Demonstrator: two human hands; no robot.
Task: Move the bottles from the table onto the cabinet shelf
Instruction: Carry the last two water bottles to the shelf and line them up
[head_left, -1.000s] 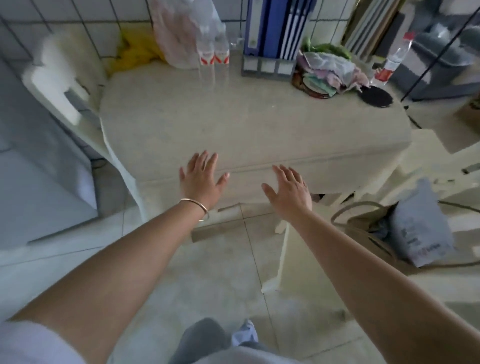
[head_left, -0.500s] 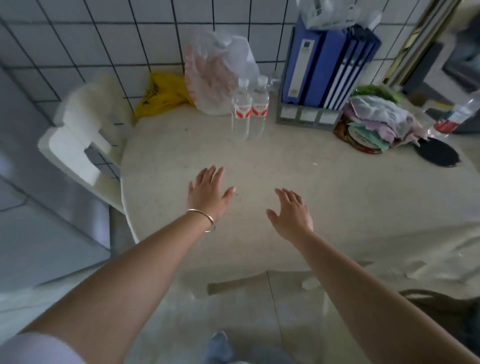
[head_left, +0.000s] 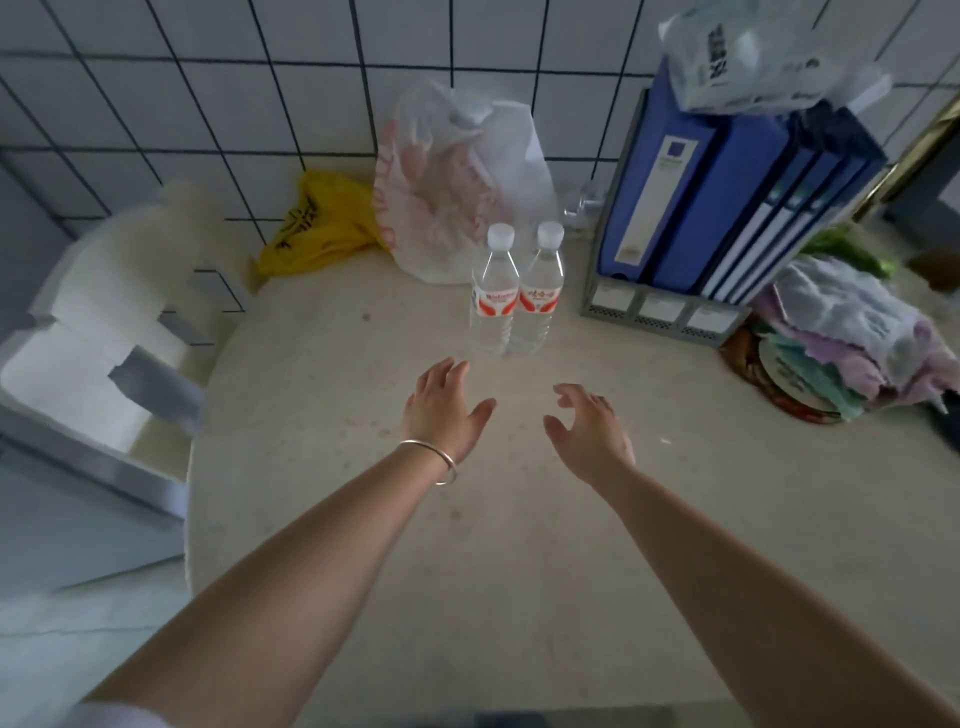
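Observation:
Two clear water bottles with white caps and red-and-white labels stand upright side by side on the pale table (head_left: 519, 519): the left bottle (head_left: 493, 296) and the right bottle (head_left: 540, 291). My left hand (head_left: 444, 410), with a silver bangle on the wrist, hovers over the table just in front of the left bottle, fingers spread and holding nothing. My right hand (head_left: 589, 431) is a little nearer to me, below and right of the right bottle, fingers loosely bent and empty. No cabinet shelf is in view.
Behind the bottles a white plastic bag (head_left: 457, 197) and a yellow bag (head_left: 317, 223) lean on the tiled wall. Blue binders in a grey rack (head_left: 727, 208) stand right of the bottles. A pile of cloths (head_left: 852, 338) lies far right. A white plastic chair (head_left: 104, 332) stands left.
I have come closer to the table and both hands have reached forward across it toward the two bottles. The bottles have not moved.

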